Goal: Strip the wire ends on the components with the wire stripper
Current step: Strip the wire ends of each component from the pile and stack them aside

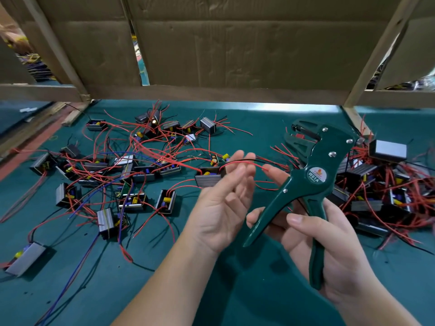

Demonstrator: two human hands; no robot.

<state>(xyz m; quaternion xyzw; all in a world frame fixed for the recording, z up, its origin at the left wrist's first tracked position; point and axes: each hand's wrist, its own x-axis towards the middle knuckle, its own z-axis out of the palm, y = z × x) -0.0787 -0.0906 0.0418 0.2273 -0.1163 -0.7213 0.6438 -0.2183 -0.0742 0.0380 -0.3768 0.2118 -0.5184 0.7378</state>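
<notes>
The thin red insulated wire (244, 163) leaves the small grey-cased component (208, 180) and runs left to right across the left hand (223, 198). The fingers of that hand are straight and relaxed, supporting rather than pinching. The free end points right. The right hand (329, 234) grips the spread handles of the green metal wire stripper (308, 182). The stripper head sits just above and right of the wire end, over the teal counter (211, 278).
</notes>
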